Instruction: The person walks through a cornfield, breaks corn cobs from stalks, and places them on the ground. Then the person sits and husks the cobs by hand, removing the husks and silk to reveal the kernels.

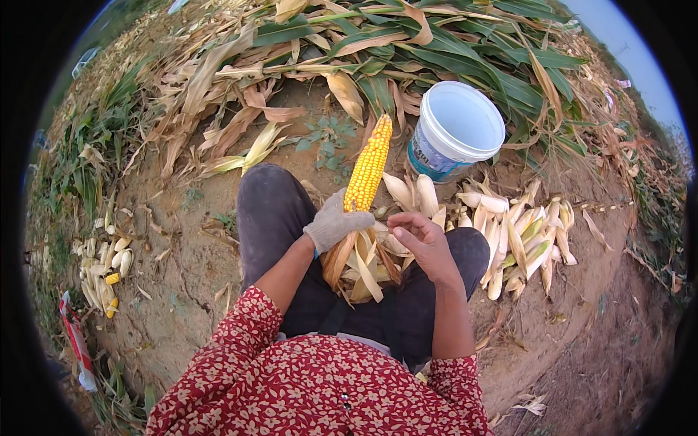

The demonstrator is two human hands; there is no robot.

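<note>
My left hand (337, 220), in a grey knit glove, is closed around the base of a corn ear (369, 166). The ear points up and away from me, its yellow kernels bare. Dry husk leaves (362, 267) hang beneath the glove, between my knees. My bare right hand (422, 240) is just right of the ear's base, thumb and fingers curled and a little apart. I see nothing held in it, and it appears not to touch the ear.
A white plastic bucket (431, 147) with a printed label stands beyond my right knee. Husked-over corn ears (523, 240) are piled at the right. A smaller heap of ears (103, 267) lies left, near a red-and-white wrapper (77, 338). Cut corn stalks (436, 49) stretch across the far side.
</note>
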